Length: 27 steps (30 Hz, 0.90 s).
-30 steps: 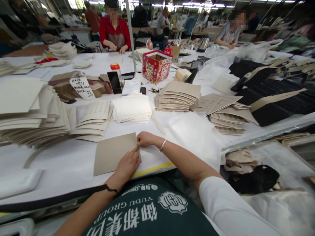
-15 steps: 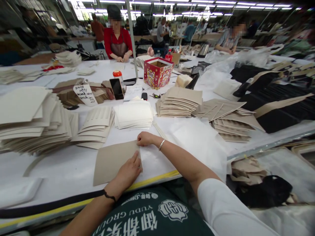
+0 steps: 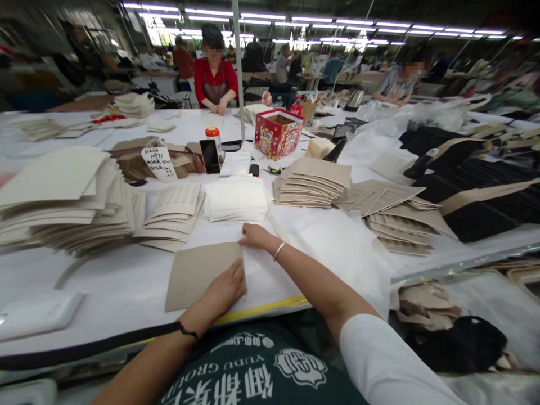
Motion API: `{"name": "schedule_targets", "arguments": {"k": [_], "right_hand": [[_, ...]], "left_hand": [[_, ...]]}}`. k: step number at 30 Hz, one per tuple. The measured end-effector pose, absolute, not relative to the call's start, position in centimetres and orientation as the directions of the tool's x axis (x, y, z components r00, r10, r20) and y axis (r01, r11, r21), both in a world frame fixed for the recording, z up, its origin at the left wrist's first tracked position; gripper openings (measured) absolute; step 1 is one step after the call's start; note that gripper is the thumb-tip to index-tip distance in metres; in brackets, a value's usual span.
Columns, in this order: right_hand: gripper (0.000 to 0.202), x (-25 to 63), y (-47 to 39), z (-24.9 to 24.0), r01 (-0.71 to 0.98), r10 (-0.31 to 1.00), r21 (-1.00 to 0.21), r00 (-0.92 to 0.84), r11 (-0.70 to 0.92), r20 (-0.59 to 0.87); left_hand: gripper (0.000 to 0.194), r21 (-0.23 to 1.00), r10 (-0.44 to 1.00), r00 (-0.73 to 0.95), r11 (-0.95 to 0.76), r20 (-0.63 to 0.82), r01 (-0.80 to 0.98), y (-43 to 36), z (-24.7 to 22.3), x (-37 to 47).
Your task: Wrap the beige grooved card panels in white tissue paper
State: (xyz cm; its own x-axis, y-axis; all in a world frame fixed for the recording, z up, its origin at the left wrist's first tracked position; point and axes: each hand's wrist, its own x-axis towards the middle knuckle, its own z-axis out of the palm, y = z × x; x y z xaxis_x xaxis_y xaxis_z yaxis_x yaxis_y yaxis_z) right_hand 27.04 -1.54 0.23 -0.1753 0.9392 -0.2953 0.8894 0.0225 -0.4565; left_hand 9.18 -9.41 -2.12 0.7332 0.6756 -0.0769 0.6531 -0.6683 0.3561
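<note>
A flat beige panel point(image 3: 198, 275), perhaps leather or fabric, lies on the white tabletop close to the front edge. My right hand point(image 3: 255, 235), with a silver bangle at its wrist, is closed at the panel's far right corner in a pinch. Nearer to me, my left hand point(image 3: 228, 286) rests on the panel's right edge, fingers bent and pressed together along it. Its fingertips are partly hidden. Just beyond my hands sits a stack of cream sheets point(image 3: 235, 197), with slotted beige pieces point(image 3: 172, 216) fanned out to its left.
Large stacked panels point(image 3: 54, 180) stand at left, a beige stack point(image 3: 314, 180) and loose pieces point(image 3: 394, 208) at right. Farther back are a phone point(image 3: 210, 156), a red box point(image 3: 276, 135) and black material point(image 3: 485, 197). A co-worker in red point(image 3: 215, 79) works across the table.
The view has shifted slightly, so the scene sits a little farther right. My left fingers look more bent on the panel's edge. My right hand stays at the same corner.
</note>
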Motion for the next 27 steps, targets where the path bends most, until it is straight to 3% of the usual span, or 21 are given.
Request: {"name": "schedule_targets", "arguments": {"k": [3, 5, 7, 9, 12, 15, 22, 27], "right_hand": [[0.028, 26.8, -5.5, -0.3, 0.858, 0.987, -0.510, -0.128, 0.061, -0.098], [0.022, 26.1, -9.0, -1.0, 0.812, 0.988, -0.566, -0.153, 0.144, 0.032], [0.020, 24.8, -12.4, -1.8, 0.779, 0.970, -0.579, -0.214, 0.241, 0.115], [0.023, 23.2, -15.1, -2.7, 0.772, 0.939, -0.536, -0.295, 0.343, 0.175], [0.028, 20.6, -17.1, -3.7, 0.771, 0.870, -0.403, -0.440, 0.494, 0.223], [0.028, 18.9, -17.3, -3.9, 0.787, 0.837, -0.286, -0.507, 0.546, 0.206], [0.032, 19.3, -17.9, -3.4, 0.813, 0.852, -0.258, -0.494, 0.523, 0.171], [0.038, 20.3, -18.8, -3.9, 0.838, 0.875, -0.251, -0.459, 0.484, 0.156]], "left_hand": [[0.017, 0.577, 0.811, 0.571, -0.527, 0.123, 0.624, -10.6, -2.1, 6.2], [0.019, 0.631, 0.898, 0.363, -0.434, 0.248, 0.643, -11.8, -2.3, 3.4], [0.020, 0.567, 0.891, 0.279, -0.445, 0.357, 0.693, -13.1, -2.7, 0.9], [0.023, 0.418, 0.828, 0.376, -0.541, 0.416, 0.730, -14.2, -3.4, -0.7], [0.028, 0.177, 0.723, 0.580, -0.671, 0.375, 0.720, -15.2, -4.2, -1.1], [0.031, 0.040, 0.659, 0.676, -0.725, 0.330, 0.687, -15.6, -4.6, -0.6], [0.031, 0.045, 0.650, 0.655, -0.722, 0.384, 0.690, -16.0, -4.6, -2.7], [0.028, 0.015, 0.718, 0.579, -0.633, 0.385, 0.774, -15.6, -4.2, -5.5]]}}
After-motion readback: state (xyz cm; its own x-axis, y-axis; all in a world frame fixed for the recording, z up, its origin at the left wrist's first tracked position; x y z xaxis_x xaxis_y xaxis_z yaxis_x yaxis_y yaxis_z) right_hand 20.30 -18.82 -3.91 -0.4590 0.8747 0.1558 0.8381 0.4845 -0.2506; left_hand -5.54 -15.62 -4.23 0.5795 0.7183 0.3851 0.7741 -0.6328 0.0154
